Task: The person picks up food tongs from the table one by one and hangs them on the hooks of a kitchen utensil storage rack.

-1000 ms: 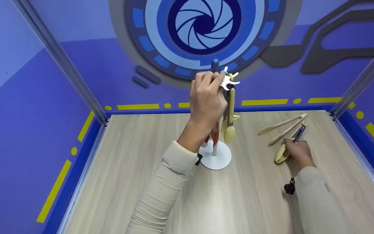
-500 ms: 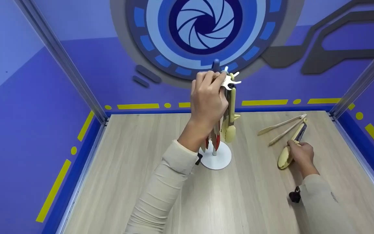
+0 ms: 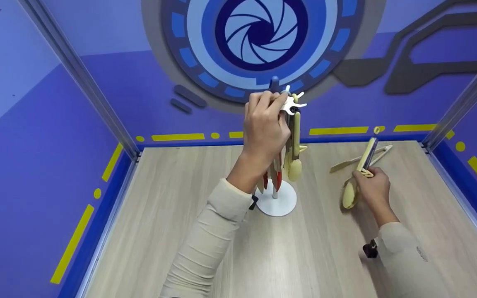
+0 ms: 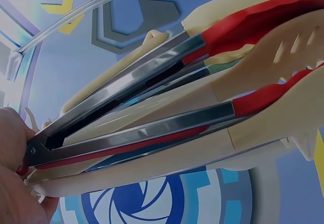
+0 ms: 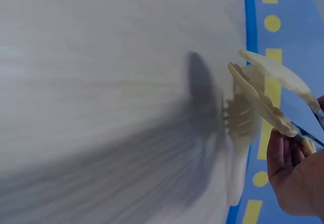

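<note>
At the top of a white utensil stand [image 3: 291, 105], my left hand [image 3: 265, 124] grips beside the hook plate with bent fingers. Red-tipped metal tongs [image 4: 147, 64] hang just below that hand, among beige slotted tongs [image 4: 288, 42] and others in the left wrist view. Yellow-handled tongs [image 3: 297, 136] hang on the stand's right side. My right hand [image 3: 374, 186] pinches pale yellow tongs [image 3: 350, 195] around the middle, their ring end up and scalloped heads down. In the right wrist view, the two heads [image 5: 268, 71] stand slightly apart.
Behind the right hand, beige tongs [image 3: 343, 165] lie spread on the wooden table [image 3: 172, 207]. The stand's round white base [image 3: 286, 205] rests mid-table. Blue printed panels [image 3: 97, 95] enclose the back and sides.
My right hand has lifted the yellow tongs, first shifting slightly toward me, then away and left; their ring end now points up. The left hand stays at the stand's top.
</note>
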Tool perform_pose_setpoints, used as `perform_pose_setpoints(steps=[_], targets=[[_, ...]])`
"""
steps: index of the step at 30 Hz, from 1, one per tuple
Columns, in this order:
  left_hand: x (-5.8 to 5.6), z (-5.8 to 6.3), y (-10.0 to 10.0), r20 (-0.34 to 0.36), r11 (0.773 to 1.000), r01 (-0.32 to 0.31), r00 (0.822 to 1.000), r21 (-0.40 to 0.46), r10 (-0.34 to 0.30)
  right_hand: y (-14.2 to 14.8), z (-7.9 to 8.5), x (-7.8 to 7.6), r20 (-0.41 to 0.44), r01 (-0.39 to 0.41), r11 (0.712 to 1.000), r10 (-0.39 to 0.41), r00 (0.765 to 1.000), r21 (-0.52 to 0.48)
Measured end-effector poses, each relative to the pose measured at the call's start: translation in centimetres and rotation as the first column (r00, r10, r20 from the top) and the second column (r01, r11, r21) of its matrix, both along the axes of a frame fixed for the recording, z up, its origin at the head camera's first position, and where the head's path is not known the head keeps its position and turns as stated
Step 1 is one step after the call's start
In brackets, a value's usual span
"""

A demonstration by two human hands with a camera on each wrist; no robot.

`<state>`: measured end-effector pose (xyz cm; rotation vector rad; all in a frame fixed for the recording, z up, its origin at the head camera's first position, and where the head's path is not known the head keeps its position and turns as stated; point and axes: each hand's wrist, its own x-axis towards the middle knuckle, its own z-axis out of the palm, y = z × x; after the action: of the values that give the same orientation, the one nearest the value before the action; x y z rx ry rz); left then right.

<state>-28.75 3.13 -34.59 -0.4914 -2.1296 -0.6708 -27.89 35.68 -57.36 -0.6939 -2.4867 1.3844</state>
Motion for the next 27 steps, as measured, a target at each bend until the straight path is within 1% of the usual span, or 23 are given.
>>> perform_pose_setpoints(steps=[4,7,11,13,15,16,19,21,22,25,27], targets=[[0.0,-0.1,0.0,0.009,1.000,0.000,1.000,0.003,0.000,-1.6,0.8,0.5,-0.092,-0.042,0.999,0.042,0.995,-0.001],[0.0,-0.1,0.0,0.008,1.000,0.001,1.000,0.006,-0.001,-3.0,1.4,1.0,-0.176,-0.081,0.997,0.081,0.981,0.007],[0.1,-0.1,0.0,0.010,1.000,0.001,1.000,0.008,-0.001,-4.8,2.4,1.7,-0.288,-0.129,0.991,0.131,0.949,0.026],[0.1,-0.1,0.0,0.003,1.000,-0.007,1.000,0.006,0.007,-5.6,3.1,2.1,-0.338,-0.164,0.986,0.159,0.928,0.015],[0.0,-0.2,0.0,-0.009,1.000,-0.014,1.000,0.003,0.014,-6.5,3.7,2.4,-0.393,-0.194,0.981,0.182,0.901,0.008],[0.0,-0.2,0.0,-0.011,1.000,-0.016,1.000,0.001,0.016,-6.8,3.9,2.5,-0.427,-0.209,0.978,0.193,0.883,0.009],[0.0,-0.3,0.0,-0.018,1.000,-0.017,1.000,0.002,0.017,-8.2,5.0,3.0,-0.524,-0.253,0.967,0.234,0.819,0.037],[0.0,-0.3,0.0,-0.011,1.000,-0.012,1.000,0.004,0.012,-9.2,6.1,3.6,-0.583,-0.274,0.958,0.270,0.766,0.083],[0.0,-0.3,0.0,-0.007,1.000,-0.010,1.000,0.004,0.010,-9.7,6.7,3.9,-0.612,-0.290,0.951,0.293,0.735,0.107],[0.0,-0.2,0.0,-0.007,1.000,-0.011,1.000,0.002,0.011,-11.1,8.4,5.0,-0.659,-0.326,0.930,0.353,0.664,0.169],[0.0,-0.2,0.0,-0.011,1.000,-0.016,1.000,-0.001,0.016,-11.6,8.6,5.2,-0.677,-0.343,0.918,0.381,0.630,0.198]])
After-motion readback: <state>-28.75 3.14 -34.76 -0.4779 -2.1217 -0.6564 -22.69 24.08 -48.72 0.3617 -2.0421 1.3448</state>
